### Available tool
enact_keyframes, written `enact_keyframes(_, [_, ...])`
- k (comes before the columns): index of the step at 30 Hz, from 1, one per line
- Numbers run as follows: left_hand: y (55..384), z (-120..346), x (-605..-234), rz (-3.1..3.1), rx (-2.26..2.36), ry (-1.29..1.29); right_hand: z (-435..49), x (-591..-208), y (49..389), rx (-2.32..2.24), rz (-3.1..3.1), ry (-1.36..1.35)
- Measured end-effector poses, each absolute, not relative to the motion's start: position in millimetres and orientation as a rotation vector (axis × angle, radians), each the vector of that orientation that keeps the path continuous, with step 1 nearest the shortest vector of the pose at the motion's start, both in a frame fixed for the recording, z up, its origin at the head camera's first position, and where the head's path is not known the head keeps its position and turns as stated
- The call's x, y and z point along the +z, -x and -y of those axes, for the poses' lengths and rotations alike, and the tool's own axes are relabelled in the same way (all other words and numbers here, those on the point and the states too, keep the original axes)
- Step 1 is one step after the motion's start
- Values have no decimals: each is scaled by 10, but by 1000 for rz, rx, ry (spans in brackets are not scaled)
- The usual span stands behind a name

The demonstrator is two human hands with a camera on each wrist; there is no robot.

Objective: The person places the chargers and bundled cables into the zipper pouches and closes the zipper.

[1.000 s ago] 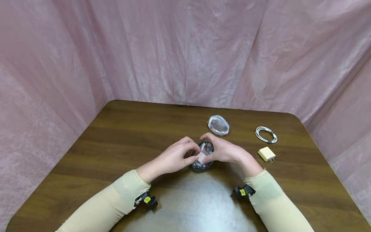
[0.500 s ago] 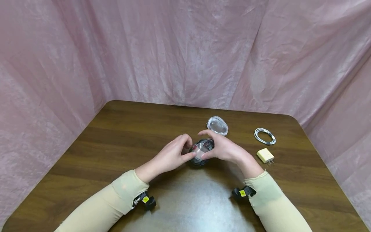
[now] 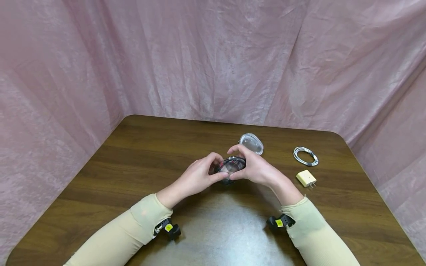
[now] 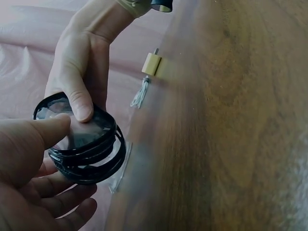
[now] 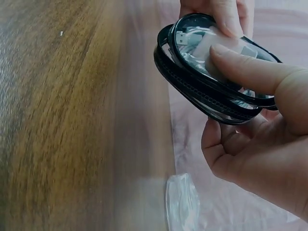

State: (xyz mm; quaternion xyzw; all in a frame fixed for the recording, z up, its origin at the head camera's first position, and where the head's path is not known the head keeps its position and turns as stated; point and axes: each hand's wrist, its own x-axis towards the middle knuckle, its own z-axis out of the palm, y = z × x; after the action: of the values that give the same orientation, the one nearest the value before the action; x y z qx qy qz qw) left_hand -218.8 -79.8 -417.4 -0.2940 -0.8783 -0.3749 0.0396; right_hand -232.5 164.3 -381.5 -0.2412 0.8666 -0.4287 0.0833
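Note:
A small round zip pouch [image 3: 235,164] with clear faces and black trim is held between both hands near the middle of the table. My left hand [image 3: 198,176] grips its left side, thumb across the clear face and fingers beneath. On the other side my right hand [image 3: 259,170] holds it the same way, its thumb close to the left thumb. Through the clear face of the pouch [image 5: 195,50] show a white cable with a USB plug and a pale block. Black zip teeth run round its side in the right wrist view. The far fingertips are partly hidden.
Behind the hands lies a clear round case [image 3: 252,143]. To the right are a coiled white cable [image 3: 305,156] with a dark tie and a pale yellow plug adapter [image 3: 306,178], prongs toward the front. Pink curtains [image 3: 213,62] hang round the wooden table [image 3: 149,144].
The pouch has come up and tilted, so its black edge now shows at the far side. My left fingers have moved from over its face to round its left side.

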Motion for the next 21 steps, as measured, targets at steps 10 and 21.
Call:
enact_keyframes(10, [2182, 801, -4130, 2652, -1166, 881, -1607, -3803, 2331, -1366, -2577, 762])
enact_keyframes(21, [2184, 841, -4079, 2582, -1201, 795, -1631, -3758, 2307, -1384, -2600, 756])
